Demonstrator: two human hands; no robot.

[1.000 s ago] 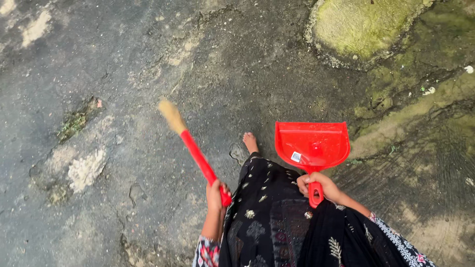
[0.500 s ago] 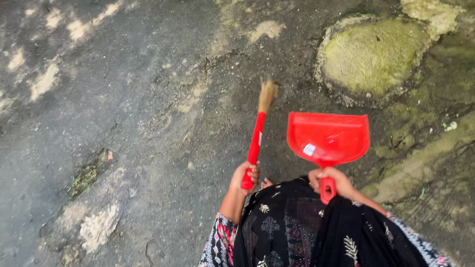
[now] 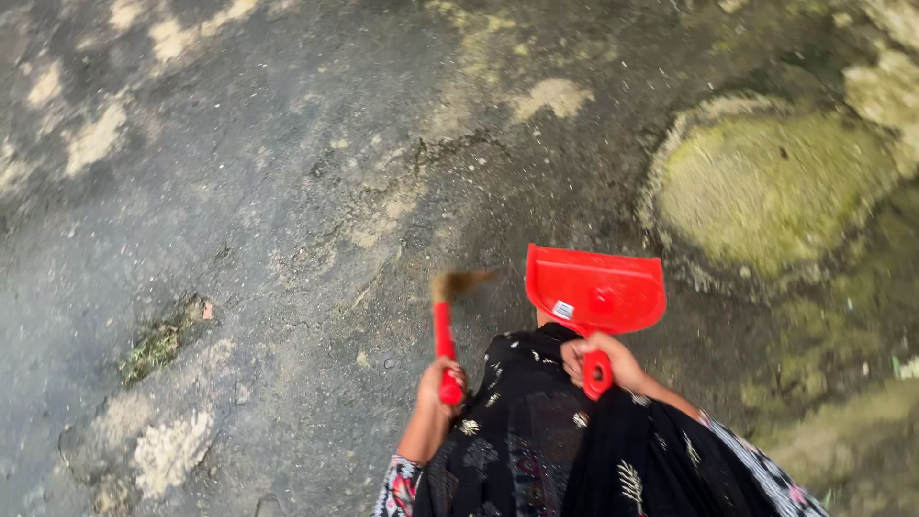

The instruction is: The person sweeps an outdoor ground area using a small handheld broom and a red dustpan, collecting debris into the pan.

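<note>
Soft, even daylight falls from overhead, leaving no hard shadows and no glare; the grey ground [image 3: 239,191] reads flat and rather dim. The red dustpan [image 3: 595,292] is the brightest, most saturated thing, and its outline stays fairly crisp. Just left of it, the brush bristles [image 3: 461,282] smear into a tan streak (motion blur). The black patterned garment [image 3: 536,431] below the dustpan is dark, its folds barely separated. Up and right of the dustpan, the mossy patch [image 3: 766,187] looks soft, and detail smears further toward the frame's edges.
</note>
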